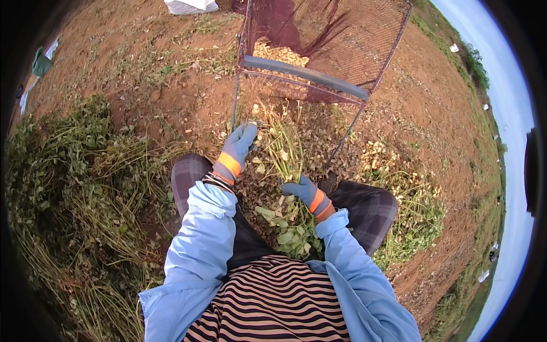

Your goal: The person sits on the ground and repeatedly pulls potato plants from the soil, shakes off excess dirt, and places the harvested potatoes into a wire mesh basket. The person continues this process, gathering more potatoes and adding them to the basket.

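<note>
My right hand [302,190], in a grey-blue knit glove with an orange cuff, grips a bunch of peanut plants [284,149] by the stems. Its roots and a few pods point away from me toward the net frame, while the green leaves [295,235] hang toward my lap. My left hand [240,143], gloved alike, is left of the root end, close to several pale peanut pods [255,109]. Its fingertips are partly hidden, so whether they pinch a pod is unclear. Beyond both hands, picked peanuts [280,55] lie in a dark red mesh net [342,47].
A grey padded bar [305,76] crosses the net frame's near side, above thin metal legs [344,139]. Pulled peanut plants [85,184] are heaped at left; another pile with pods [380,160] lies right of my knee. A white sack [190,6] stands at the far left.
</note>
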Motion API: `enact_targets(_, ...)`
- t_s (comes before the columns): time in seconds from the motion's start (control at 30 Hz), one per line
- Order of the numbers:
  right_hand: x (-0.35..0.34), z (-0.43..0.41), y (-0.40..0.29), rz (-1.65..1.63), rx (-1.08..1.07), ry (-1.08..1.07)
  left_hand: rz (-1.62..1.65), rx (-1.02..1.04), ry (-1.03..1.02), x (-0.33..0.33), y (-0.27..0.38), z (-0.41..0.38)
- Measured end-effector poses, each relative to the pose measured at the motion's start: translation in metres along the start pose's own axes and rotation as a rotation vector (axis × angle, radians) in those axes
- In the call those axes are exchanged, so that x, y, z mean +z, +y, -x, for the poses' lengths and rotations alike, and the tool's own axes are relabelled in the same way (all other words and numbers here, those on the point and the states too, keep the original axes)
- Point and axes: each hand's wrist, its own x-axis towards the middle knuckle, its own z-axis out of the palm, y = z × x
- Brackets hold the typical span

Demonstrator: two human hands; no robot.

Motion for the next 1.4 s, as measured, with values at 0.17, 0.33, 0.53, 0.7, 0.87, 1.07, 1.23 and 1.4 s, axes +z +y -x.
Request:
enact_targets(0.17,0.002,0.005,-0.004,0.071,0.049,0.004,-0.028,0.007,-0.094,-0.007,0.001,0.004)
enact_targets(0.33,0.005,0.008,0.000,0.010,0.004,0.024,-0.162,0.063,-0.164,-0.011,-0.008,0.004)
enact_targets(0.53,-0.002,0.008,0.009,0.003,-0.003,0.056,-0.322,0.077,-0.290,-0.017,-0.023,-0.003)
enact_targets(0.7,0.003,0.015,0.003,0.016,0.013,0.111,-0.661,0.076,-0.226,-0.014,-0.023,0.005)
enact_targets(0.87,-0.001,0.015,0.010,-0.026,-0.004,0.117,-0.714,0.182,-0.301,-0.017,-0.032,0.000)
enact_targets(1.07,0.015,0.027,-0.013,-0.002,0.029,0.165,-0.944,0.301,-0.169,-0.012,-0.021,0.013)
enact_targets(1.23,0.014,0.028,-0.012,0.006,0.045,0.167,-1.047,0.285,-0.111,-0.005,-0.016,0.016)
enact_targets(1.4,0.013,0.026,-0.008,0.009,0.052,0.174,-1.093,0.250,-0.040,0.001,-0.014,0.021)
